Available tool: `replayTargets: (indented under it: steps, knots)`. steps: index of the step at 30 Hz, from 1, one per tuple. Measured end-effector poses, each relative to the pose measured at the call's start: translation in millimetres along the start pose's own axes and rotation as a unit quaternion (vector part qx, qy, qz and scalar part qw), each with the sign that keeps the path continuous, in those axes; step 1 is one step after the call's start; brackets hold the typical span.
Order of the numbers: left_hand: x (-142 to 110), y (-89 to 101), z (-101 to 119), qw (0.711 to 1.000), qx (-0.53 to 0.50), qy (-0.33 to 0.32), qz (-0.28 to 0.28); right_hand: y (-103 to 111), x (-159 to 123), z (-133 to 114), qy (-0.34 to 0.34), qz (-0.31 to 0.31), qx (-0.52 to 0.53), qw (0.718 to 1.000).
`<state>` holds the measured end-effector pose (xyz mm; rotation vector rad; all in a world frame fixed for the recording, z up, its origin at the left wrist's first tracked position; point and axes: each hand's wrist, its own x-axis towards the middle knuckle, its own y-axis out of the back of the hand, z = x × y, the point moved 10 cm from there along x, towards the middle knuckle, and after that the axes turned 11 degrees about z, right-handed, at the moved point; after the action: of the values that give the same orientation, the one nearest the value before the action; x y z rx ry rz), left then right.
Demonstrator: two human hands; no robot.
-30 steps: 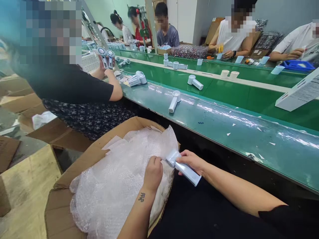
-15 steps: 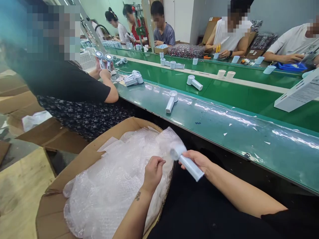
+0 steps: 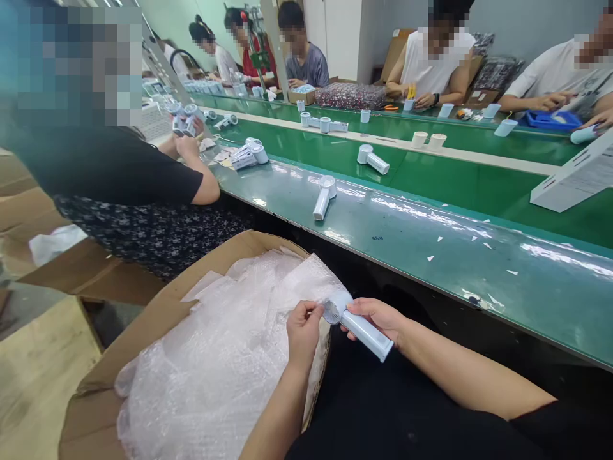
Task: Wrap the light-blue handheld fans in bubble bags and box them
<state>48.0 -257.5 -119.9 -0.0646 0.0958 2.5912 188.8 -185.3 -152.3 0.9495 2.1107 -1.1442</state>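
My right hand [image 3: 376, 318] grips a light-blue handheld fan [image 3: 368, 335] near the neck, its round head toward my left hand and its handle slanting down to the right. My left hand [image 3: 305, 322] is closed in a pinch at the rim of the fan's head. Whatever lies between its fingertips is too small to make out. Just behind the head, a clear bubble-wrap bag [image 3: 313, 276] sticks up. Below and left of my hands, a cardboard box [image 3: 90, 399] holds a heap of bubble-wrap bags [image 3: 205, 358].
Beyond the box runs a green-topped bench [image 3: 407, 246] with a similar fan [image 3: 325, 197] lying on it. Another fan [image 3: 372, 160] lies on the green conveyor belt [image 3: 460, 182]. A white carton [image 3: 569, 176] stands at right. A co-worker [image 3: 143, 172] sits close on the left; others work opposite.
My left hand has moved slightly right and up to the fan's head, where its fingertips now meet the rim. The fan in my right hand has shifted slightly downward.
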Motion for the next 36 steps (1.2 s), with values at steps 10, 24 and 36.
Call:
replayTargets:
  steps: [10,24,36]
  knots:
    - [-21,-14.1,50,0.81,0.418,-0.41,0.027,9,7,3,0.01,0.079,-0.004,0.997]
    - [-57,-28.7,77,0.887,0.221,-0.397,-0.086,28,-4,-3,0.067,0.15,-0.032,0.986]
    - [-61,-5.5,35,0.961,0.235,-0.136,-0.055,11,-66,-48,0.347,0.166,-0.491,0.781]
